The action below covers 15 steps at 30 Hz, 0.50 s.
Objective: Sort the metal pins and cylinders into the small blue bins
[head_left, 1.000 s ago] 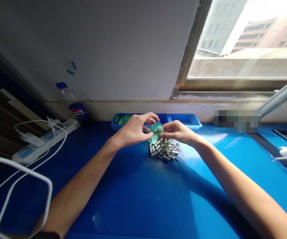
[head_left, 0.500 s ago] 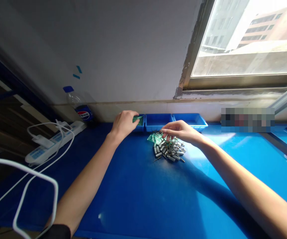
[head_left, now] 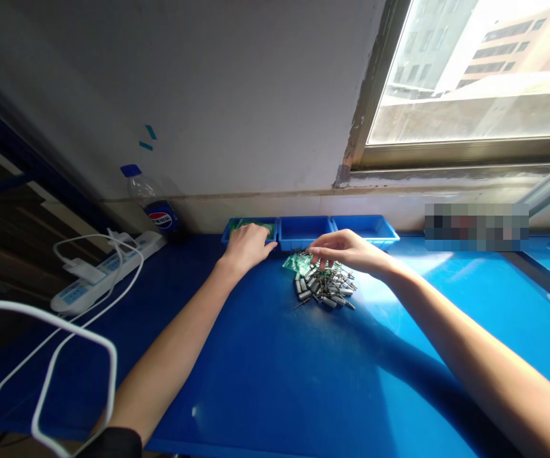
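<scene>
Blue bins (head_left: 306, 243) ×3 along far edge of table (head_left: 275, 362), left hand (head_left: 247, 247) over leftmost, right hand (head_left: 340, 249) above one parts pile (head_left: 328, 291), both half-curled, can't tell grips.

parts heap (head_left: 332, 294) on table (head_left: 275, 372) | bins (head_left: 305, 243) behind | bottle (head_left: 158, 211) left of bins

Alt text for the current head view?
A person's left-hand grip is at the leftmost blue bin of green pieces; the right-hand grip is above piled metal parts and green film on a blue table.

The trays (head_left: 304, 244) are blue, the packet (head_left: 295, 263) green.
</scene>
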Motion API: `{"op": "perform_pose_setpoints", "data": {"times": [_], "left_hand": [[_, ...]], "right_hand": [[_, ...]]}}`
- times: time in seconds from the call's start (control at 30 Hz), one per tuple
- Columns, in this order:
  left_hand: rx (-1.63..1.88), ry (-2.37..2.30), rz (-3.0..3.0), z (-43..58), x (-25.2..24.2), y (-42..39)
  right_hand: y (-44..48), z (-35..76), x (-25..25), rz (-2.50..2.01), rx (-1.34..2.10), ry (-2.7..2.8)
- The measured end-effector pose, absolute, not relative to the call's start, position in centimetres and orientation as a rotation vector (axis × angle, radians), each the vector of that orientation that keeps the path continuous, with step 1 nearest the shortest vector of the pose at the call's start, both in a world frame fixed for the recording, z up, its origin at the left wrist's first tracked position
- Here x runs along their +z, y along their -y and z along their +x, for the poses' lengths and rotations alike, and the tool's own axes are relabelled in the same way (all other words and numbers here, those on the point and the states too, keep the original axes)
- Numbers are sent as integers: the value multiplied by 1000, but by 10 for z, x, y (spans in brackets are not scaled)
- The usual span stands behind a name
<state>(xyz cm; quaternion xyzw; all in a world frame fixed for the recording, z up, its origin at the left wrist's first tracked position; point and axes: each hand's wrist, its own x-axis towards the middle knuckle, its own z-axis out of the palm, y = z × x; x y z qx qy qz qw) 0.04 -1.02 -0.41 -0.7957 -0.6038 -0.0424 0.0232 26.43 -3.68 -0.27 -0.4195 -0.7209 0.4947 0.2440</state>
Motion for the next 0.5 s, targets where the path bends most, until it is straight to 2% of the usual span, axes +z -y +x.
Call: {"op": "perform_pose_setpoints", "data": {"times": [0.13,0.3,0.4,0.5], "left_hand": [[-111,1805,-2463,3,-1,12],[-424,1435,-2666,11,1,17],[-289,1227,-2955,15,-2,19],[-148,1170,-3006,18,-9,19]], "right_hand": [[36,265,-4,-1152,1369,1981],[35,267,-6,-1139,1361,1994],[34,269,-6,-1156,1325,1981],[32,271,-5,-1169,1311,1973]]}}
